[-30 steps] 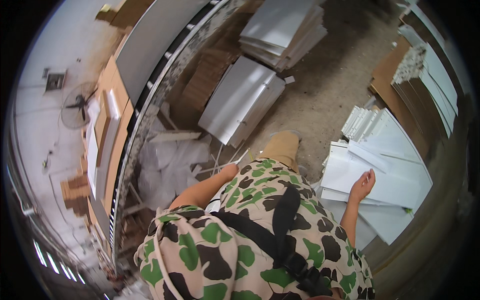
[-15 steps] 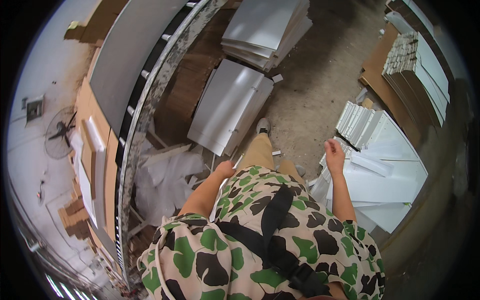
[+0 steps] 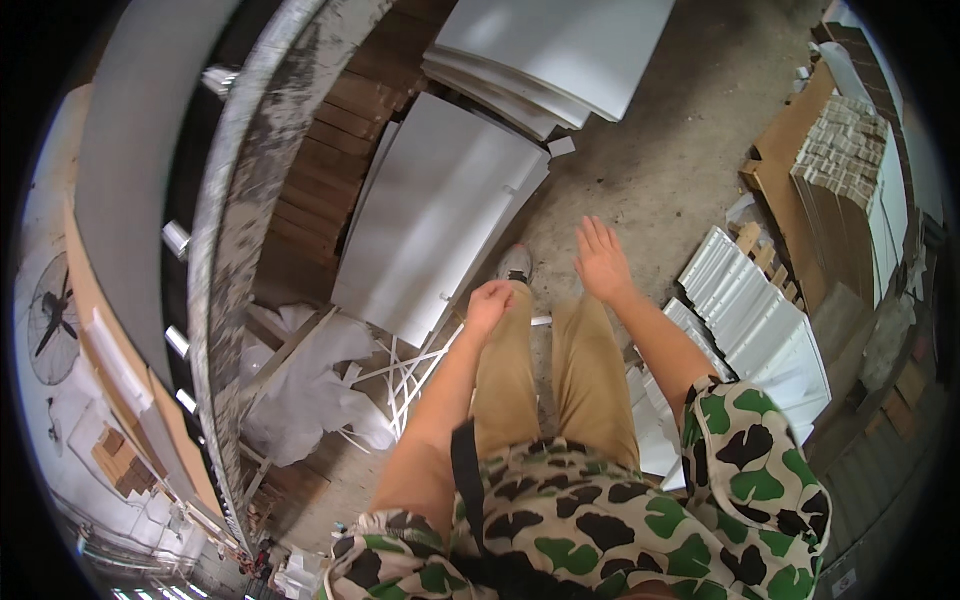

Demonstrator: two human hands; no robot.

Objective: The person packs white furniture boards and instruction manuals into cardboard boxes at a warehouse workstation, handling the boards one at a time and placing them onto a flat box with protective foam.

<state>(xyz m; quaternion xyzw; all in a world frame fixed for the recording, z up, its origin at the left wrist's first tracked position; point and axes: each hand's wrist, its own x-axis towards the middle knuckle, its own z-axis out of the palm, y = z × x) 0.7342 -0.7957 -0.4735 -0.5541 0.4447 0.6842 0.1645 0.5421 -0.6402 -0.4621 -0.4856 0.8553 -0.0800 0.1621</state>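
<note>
The person is standing on the rough grey concrete floor (image 3: 650,170) with both hands empty and hanging in front of the tan trousers (image 3: 590,370). The left hand (image 3: 488,300) is curling loosely, its fingers drawn together into a soft fist around nothing. The right hand (image 3: 600,262) is spreading flat, palm down, fingers apart and touching nothing.

The flat white rectangular panel (image 3: 440,215) is lying on the floor just ahead of the left hand, the thing nearest to it. One long side of it seems to be resting against the stack of brown wooden boards (image 3: 310,200), probably so an edge can be picked up easily. Its face is smooth and matt, with small notches or fittings showing along one long edge.

Further ahead, a stack of large smooth white sheets (image 3: 560,50) is lying flat, layered so the sheets are supporting each other. To the right, near the right forearm, ribbed white moulded panels (image 3: 750,310) are lying piled with their grooves running parallel, which is keeping them nested. Beyond them, brown cardboard sheets (image 3: 790,170) are leaning beside a bundle of pale strips seen end-on (image 3: 845,140).

On the left, crumpled white wrapping (image 3: 300,390) and thin white offcut strips (image 3: 410,370) are lying loose and tangled, like discarded scraps. A long grey paint-flecked beam (image 3: 235,260) is running alongside them.
</note>
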